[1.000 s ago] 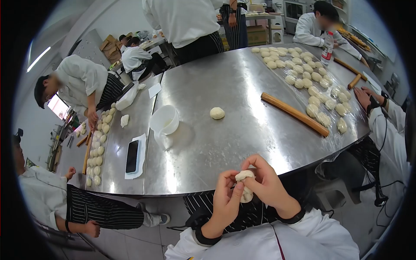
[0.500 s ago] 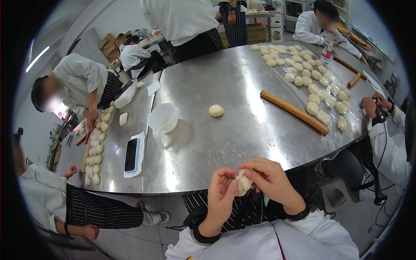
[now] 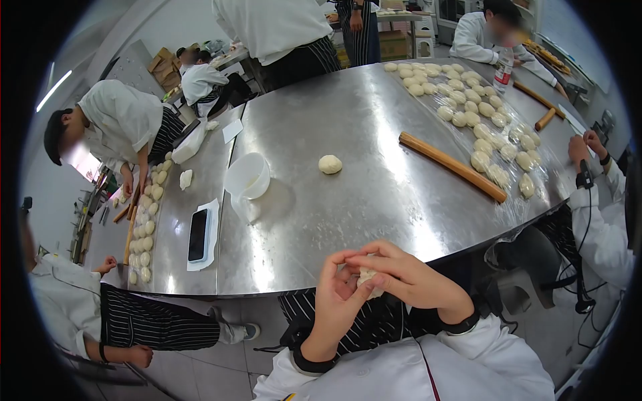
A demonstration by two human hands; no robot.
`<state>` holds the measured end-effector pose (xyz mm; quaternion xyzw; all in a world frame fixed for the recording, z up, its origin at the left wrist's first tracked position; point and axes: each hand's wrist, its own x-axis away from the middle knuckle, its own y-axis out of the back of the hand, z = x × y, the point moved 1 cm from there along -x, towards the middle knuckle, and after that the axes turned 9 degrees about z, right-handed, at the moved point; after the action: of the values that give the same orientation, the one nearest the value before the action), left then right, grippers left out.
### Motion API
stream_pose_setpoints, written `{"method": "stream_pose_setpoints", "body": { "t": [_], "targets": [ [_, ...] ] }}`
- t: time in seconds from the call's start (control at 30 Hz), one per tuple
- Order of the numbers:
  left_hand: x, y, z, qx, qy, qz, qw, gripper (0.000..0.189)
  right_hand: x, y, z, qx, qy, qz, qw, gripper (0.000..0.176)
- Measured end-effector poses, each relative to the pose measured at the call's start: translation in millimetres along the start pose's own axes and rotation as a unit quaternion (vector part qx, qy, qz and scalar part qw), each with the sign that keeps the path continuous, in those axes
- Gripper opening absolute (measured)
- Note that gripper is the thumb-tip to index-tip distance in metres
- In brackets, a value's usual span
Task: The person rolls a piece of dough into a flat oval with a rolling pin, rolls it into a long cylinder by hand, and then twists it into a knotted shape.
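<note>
Between my two hands, just off the table's front edge, is a small piece of pale dough (image 3: 367, 275), mostly covered by fingers. My left hand (image 3: 339, 287) curls round its left side with the thumb against it. Over the top and right side bends my right hand (image 3: 401, 275), its thumb pressed on the dough and its fingertips meeting the left fingers. A single round dough ball (image 3: 330, 164) sits on the steel table (image 3: 301, 220) beyond my hands.
A wooden rolling pin (image 3: 453, 167) lies to the right beside many dough balls under plastic film (image 3: 483, 130). On the left are a white plastic bowl (image 3: 247, 176), a phone (image 3: 198, 235) and a row of dough balls (image 3: 148, 227). Co-workers stand or sit around the table.
My right fingers have closed further over the dough, hiding more of it, and both hands have risen slightly. At far left, a co-worker's hands have shifted by the dough row.
</note>
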<state>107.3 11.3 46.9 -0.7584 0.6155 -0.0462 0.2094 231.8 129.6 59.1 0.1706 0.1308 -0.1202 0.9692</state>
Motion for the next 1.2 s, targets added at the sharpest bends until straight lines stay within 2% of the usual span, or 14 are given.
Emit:
{"method": "stream_pose_setpoints", "body": {
  "t": [0.03, 0.07, 0.13, 0.37, 0.43, 0.47, 0.53, 0.57, 0.63, 0.73, 0.93, 1.03, 1.17, 1.2],
  "targets": [
    [0, 0, -2, 0.007, 0.002, -0.012, 1.0, 0.052, 0, -1, -3, -0.025, 0.004, -0.01, 1.0, 0.04],
    [-1, 1, -4, 0.015, 0.002, -0.025, 1.0, 0.055, 0, -1, -3, -0.114, -0.023, -0.048, 0.992, 0.041],
    [-2, 2, -3, 0.011, -0.008, -0.045, 0.999, 0.059, 3, -6, -2, -0.289, -0.076, -0.12, 0.947, 0.043],
    [-7, -2, -3, 0.018, -0.053, -0.048, 0.997, 0.057, -3, -12, -7, -0.151, -0.079, -0.162, 0.972, 0.04],
    [-12, 5, -6, 0.108, 0.007, -0.048, 0.993, 0.053, -7, -3, -4, -0.073, -0.072, -0.164, 0.981, 0.038],
    [-14, 9, -6, 0.153, 0.036, -0.049, 0.986, 0.051, -9, -1, -5, -0.072, -0.07, -0.159, 0.982, 0.038],
    [-19, 14, -3, 0.114, 0.059, -0.062, 0.99, 0.047, -13, 0, -10, -0.069, -0.066, -0.146, 0.985, 0.04],
    [-20, 16, -1, 0.095, 0.071, -0.069, 0.991, 0.045, -16, -3, -14, -0.11, -0.071, -0.177, 0.975, 0.041],
    [-25, 14, 3, 0.137, 0.014, -0.106, 0.985, 0.045, -21, -11, -22, -0.19, -0.078, -0.239, 0.949, 0.043],
    [-31, 12, 5, 0.142, -0.038, -0.132, 0.98, 0.045, -16, -10, -18, -0.365, -0.116, -0.123, 0.915, 0.046],
    [-25, 22, 14, 0.098, 0.004, -0.066, 0.993, 0.048, -9, 9, -30, -0.221, -0.137, -0.162, 0.952, 0.033],
    [-24, 21, 12, 0.101, 0.038, -0.037, 0.993, 0.04, -9, 21, -28, -0.028, -0.173, -0.174, 0.969, 0.026],
    [-24, 22, 17, 0.09, 0.077, -0.066, 0.991, 0.033, -21, 28, -27, -0.161, -0.154, -0.13, 0.966, 0.034],
    [-24, 23, 19, 0.083, 0.057, -0.079, 0.992, 0.033, -23, 29, -23, -0.196, -0.155, -0.121, 0.961, 0.036]
  ]
}}
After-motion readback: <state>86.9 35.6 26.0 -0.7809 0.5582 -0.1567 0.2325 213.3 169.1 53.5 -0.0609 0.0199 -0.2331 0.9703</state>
